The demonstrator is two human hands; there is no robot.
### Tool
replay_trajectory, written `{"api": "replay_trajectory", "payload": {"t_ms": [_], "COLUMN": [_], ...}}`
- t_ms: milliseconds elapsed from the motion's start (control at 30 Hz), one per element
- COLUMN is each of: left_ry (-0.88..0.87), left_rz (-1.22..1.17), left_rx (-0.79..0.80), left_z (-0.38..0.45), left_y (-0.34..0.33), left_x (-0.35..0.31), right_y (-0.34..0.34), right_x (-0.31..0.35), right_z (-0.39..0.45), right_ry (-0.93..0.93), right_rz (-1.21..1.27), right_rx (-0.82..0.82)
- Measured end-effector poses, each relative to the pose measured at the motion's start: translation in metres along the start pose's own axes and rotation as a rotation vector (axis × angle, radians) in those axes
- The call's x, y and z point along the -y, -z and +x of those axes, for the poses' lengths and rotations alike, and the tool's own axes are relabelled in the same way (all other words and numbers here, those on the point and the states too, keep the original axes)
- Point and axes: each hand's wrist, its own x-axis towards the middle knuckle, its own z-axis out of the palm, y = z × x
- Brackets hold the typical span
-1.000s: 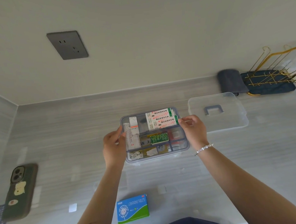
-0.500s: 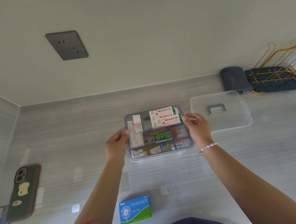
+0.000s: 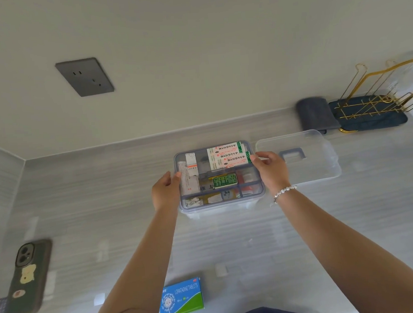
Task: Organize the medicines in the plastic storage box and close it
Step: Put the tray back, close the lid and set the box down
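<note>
Both hands, left hand (image 3: 165, 193) and right hand (image 3: 271, 169), fingers now curled on storage box (image 3: 222, 205) sides.

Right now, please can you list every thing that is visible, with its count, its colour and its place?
clear plastic storage box: 1, clear with blue-grey tray, middle of counter, open, medicines inside
white and green medicine cartons: 2, far right of the box
small dark green packet: 1, box centre
clear plastic lid with grey handle: 1, on counter right of the box
blue and green loratadine tablet box: 1, near edge of counter
dark green phone: 1, left
grey wall socket: 1, on wall
gold wire rack: 1, far right, on dark blue mat
grey rolled cloth: 1, beside the rack
hands: left hand at the box's left side; right hand at its right side, bead bracelet on wrist
</note>
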Motion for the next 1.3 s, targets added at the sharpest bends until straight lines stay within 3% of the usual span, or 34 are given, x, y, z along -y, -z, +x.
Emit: {"api": "replay_trajectory", "payload": {"t_ms": [67, 167, 300, 500, 633, 800, 1000, 1300], "left_ry": [-0.081, -0.282, -0.383, -0.368, -0.248, -0.046, 0.077, -0.143], "left_rz": [0.118, 0.098, 0.05, 0.037, 0.097, 0.277, 0.288, 0.152], "left_rx": [-0.065, -0.118, 0.044, 0.247, 0.257, 0.281, 0.337, 0.33], "left_z": [-0.013, -0.044, -0.085, -0.125, -0.127, -0.105, -0.096, -0.118], "left_y": [-0.008, -0.03, -0.079, -0.17, -0.22, -0.246, -0.254, -0.24], "left_x": [-0.004, -0.019, -0.03, -0.03, -0.018, 0.009, 0.012, -0.008], "right_y": [0.008, 0.027, 0.061, 0.126, 0.156, 0.173, 0.176, 0.207], "right_x": [-0.003, -0.012, -0.036, -0.081, -0.109, -0.134, -0.146, -0.126], "right_z": [-0.002, -0.004, -0.003, 0.015, 0.043, 0.074, 0.097, 0.077], "right_ry": [0.03, 0.04, -0.004, -0.032, -0.048, -0.16, -0.228, -0.087], "right_rz": [-0.008, 0.022, 0.077, -0.021, -0.144, -0.266, -0.259, -0.06], "right_rx": [0.028, 0.044, 0.026, 0.006, 0.04, 0.085, 0.24, -0.019]}}
